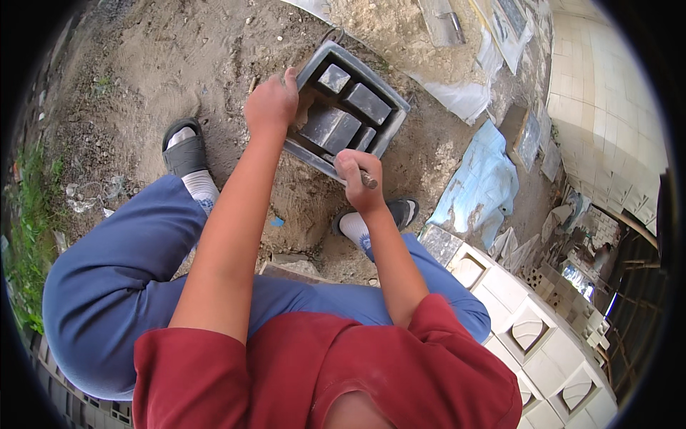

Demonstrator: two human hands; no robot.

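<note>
A dark grey, box-shaped mould (373,74) with raised blocks inside is tilted over the dirt between my feet. My left hand (271,106) is closed round its left rim, thumb up along the edge. Some light sandy material clings inside, close to those fingers. At the mould's near edge, my right hand (361,177) is closed round a short, round handle (368,180). A thin part of that tool reaches over the rim into the mould; its working end cannot be made out.
Pale patterned blocks (500,293) are stacked at the lower right, near my leg. A light blue sheet (480,182) lies on the ground to the right. Farther off are white plastic scraps (461,100) and a wall of pale blocks (604,93). Grass (32,229) grows at far left.
</note>
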